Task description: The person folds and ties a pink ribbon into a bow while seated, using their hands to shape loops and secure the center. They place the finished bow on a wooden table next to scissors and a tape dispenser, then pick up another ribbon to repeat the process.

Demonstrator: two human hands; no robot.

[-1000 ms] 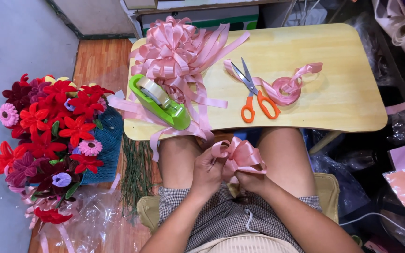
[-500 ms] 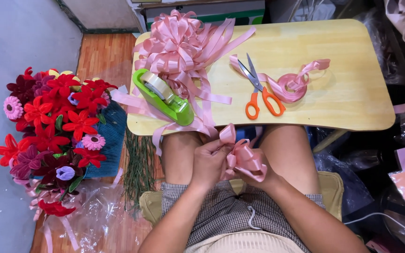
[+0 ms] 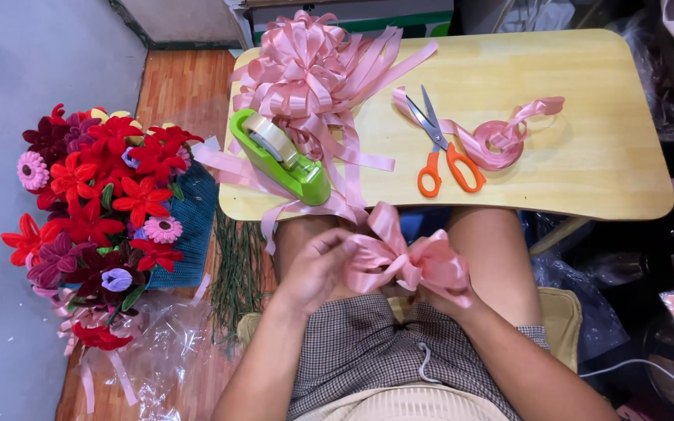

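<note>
Gripping pink ribbon bow point(image 3: 407, 261) | left hand point(image 3: 317, 269) pinching | right hand point(image 3: 438, 300) clasping, mostly hidden

A glossy pink satin ribbon bow point(image 3: 407, 261), folded into several loops, is held above the lap, just below the table edge.

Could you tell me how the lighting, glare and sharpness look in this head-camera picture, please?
Head view: light is soft and even, with a faint shadow beside the orange-handled scissors on the wooden table; small sheen on the pink ribbon bow and the green tape dispenser; the left hand is slightly motion-blurred, the right hand mostly hidden by ribbon; the right edge is dark; table edges bow slightly.
</note>
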